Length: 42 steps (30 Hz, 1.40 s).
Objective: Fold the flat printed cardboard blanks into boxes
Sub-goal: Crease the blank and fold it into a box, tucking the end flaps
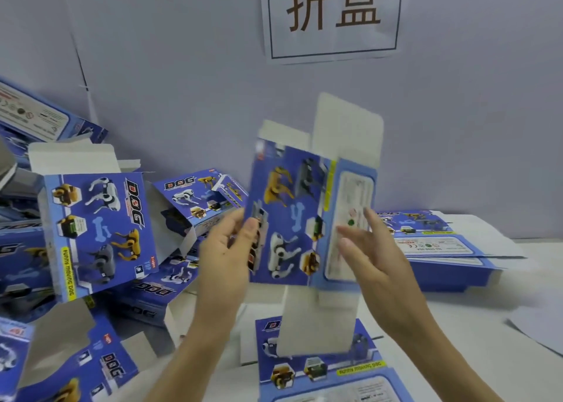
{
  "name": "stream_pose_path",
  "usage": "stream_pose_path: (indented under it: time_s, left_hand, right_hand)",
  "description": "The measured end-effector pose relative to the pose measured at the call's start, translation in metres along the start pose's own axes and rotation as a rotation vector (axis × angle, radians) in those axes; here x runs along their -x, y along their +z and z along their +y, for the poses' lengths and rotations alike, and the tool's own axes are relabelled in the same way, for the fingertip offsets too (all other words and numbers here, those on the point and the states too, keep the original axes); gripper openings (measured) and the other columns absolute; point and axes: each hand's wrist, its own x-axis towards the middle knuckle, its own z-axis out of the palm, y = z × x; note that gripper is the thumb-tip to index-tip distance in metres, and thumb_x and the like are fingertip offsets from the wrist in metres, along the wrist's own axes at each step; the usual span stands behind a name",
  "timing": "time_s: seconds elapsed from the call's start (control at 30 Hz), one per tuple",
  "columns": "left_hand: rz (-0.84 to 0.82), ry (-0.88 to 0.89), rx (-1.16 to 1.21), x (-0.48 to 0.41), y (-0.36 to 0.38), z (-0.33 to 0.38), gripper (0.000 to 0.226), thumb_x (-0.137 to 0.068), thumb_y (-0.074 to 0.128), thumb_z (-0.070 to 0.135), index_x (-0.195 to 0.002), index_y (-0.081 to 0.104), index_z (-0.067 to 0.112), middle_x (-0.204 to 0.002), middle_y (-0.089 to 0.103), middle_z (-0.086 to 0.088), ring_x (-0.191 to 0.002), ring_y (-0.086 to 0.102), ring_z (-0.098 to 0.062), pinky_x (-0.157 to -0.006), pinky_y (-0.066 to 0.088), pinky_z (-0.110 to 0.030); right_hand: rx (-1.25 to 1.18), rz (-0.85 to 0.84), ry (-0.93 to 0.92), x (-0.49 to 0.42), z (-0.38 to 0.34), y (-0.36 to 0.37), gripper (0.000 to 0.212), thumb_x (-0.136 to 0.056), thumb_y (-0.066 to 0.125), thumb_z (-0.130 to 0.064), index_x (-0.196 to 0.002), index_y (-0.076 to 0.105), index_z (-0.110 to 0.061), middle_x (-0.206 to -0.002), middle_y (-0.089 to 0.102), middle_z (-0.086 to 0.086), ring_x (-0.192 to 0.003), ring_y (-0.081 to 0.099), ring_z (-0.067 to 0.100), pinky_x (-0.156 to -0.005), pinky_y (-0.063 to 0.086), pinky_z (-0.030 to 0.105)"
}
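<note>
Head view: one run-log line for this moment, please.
blank: held upright, end flaps unfolded | left hand: pinches its left edge | right hand: straight fingers at its right panel

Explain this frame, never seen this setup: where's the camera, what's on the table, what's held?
No robot here: one camera worn on a person's head looks down at their bare hands. The left hand pinches the left edge of a half-opened printed blank held upright; the right hand lays straight fingers on its pale side panel. On the white table: a pile of folded boxes at left, a stack of flat blanks at right, a loose blank below the hands. A paper sign hangs on the wall.
</note>
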Motion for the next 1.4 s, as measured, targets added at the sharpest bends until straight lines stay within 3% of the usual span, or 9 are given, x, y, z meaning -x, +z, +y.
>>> stream_pose_path:
  time_s: [0.13,0.27,0.4,0.77,0.9,1.03,1.17,1.23,1.4]
  left_hand:
    - [-0.035,0.093,-0.036,0.015,0.019,-0.001,0.021,-0.093,0.05,0.032,-0.104,0.064,0.043,-0.107,0.069,-0.005,-0.095,0.069,-0.018,-0.077,0.059,-0.036]
    - [-0.015,0.082,0.083,0.013,0.013,0.006,0.024,-0.086,0.051,0.037,-0.106,0.064,0.036,-0.098,0.073,0.006,-0.089,0.071,-0.014,-0.062,0.058,-0.023]
    - [-0.006,0.086,0.056,0.015,0.016,0.006,0.029,-0.084,0.048,0.041,-0.111,0.06,0.039,-0.1,0.071,0.014,-0.097,0.069,-0.011,-0.066,0.059,-0.022]
    - [-0.08,0.073,-0.028,0.021,0.018,0.006,0.06,-0.087,0.045,0.061,-0.144,0.036,0.043,-0.14,0.051,0.017,-0.13,0.048,-0.005,-0.106,0.044,-0.042]
    - [-0.12,0.07,-0.095,0.031,0.031,0.0,0.056,-0.091,0.039,0.062,-0.143,0.039,0.042,-0.11,0.063,0.026,-0.102,0.056,0.011,-0.091,0.048,-0.014]
    - [-0.13,0.022,-0.136,0.025,0.026,-0.005,0.044,-0.087,0.041,0.051,-0.131,0.041,0.051,-0.134,0.046,0.03,-0.126,0.041,0.013,-0.111,0.035,-0.022]
    - [-0.105,-0.06,-0.02,0.013,0.016,-0.003,0.06,-0.072,0.071,0.036,-0.125,0.044,0.046,-0.127,0.051,0.02,-0.109,0.057,0.009,-0.082,0.054,-0.019]
    - [-0.14,-0.174,0.082,0.005,0.005,0.003,0.088,-0.051,0.078,0.043,-0.13,0.04,0.041,-0.119,0.06,0.014,-0.097,0.065,0.002,-0.066,0.055,-0.017]
    - [-0.251,-0.234,-0.038,-0.008,-0.014,0.004,0.072,-0.043,0.074,0.051,-0.109,0.058,0.026,-0.089,0.075,0.011,-0.078,0.073,-0.009,-0.055,0.054,-0.017]
  right_hand:
    - [-0.021,0.122,-0.051,0.004,0.001,0.008,0.069,-0.092,0.06,-0.022,-0.149,0.022,-0.035,-0.134,0.045,-0.023,-0.122,0.043,-0.004,-0.087,0.044,0.007]
    - [0.048,0.338,-0.013,-0.007,0.004,-0.01,0.077,-0.092,0.06,-0.021,-0.153,0.014,-0.026,-0.149,0.033,-0.006,-0.136,0.035,0.014,-0.103,0.045,0.043]
    - [-0.153,0.274,0.032,-0.012,0.004,-0.018,0.043,-0.091,0.062,-0.02,-0.131,0.048,-0.027,-0.112,0.063,-0.013,-0.092,0.066,0.001,-0.053,0.052,0.014]
    - [-0.239,0.034,0.011,-0.009,-0.002,-0.017,0.082,-0.056,0.063,-0.068,-0.126,0.05,-0.026,-0.105,0.068,-0.017,-0.095,0.067,0.004,-0.066,0.055,0.02]
    - [-0.346,-0.158,0.084,-0.005,-0.002,-0.009,0.063,-0.068,0.065,-0.058,-0.117,0.058,-0.02,-0.104,0.072,-0.008,-0.089,0.069,0.006,-0.069,0.053,0.024]
    - [-0.403,-0.215,0.065,-0.002,-0.005,-0.008,0.017,-0.075,0.065,-0.05,-0.075,0.072,-0.034,-0.074,0.07,-0.007,-0.067,0.067,0.006,-0.055,0.049,0.02]
    - [-0.417,-0.151,0.083,-0.003,0.0,-0.009,0.029,-0.07,0.07,-0.046,-0.055,0.062,-0.023,-0.053,0.046,-0.002,-0.043,0.048,0.01,-0.04,0.042,0.023]
    - [-0.385,-0.229,0.091,-0.007,0.001,-0.017,0.023,-0.07,0.069,-0.043,-0.063,0.068,-0.021,-0.061,0.06,-0.001,-0.049,0.057,0.013,-0.044,0.046,0.023]
    - [-0.29,-0.328,0.06,-0.012,-0.004,-0.035,0.013,-0.077,0.072,-0.034,-0.069,0.073,-0.025,-0.077,0.074,0.001,-0.066,0.07,0.011,-0.051,0.049,0.018]
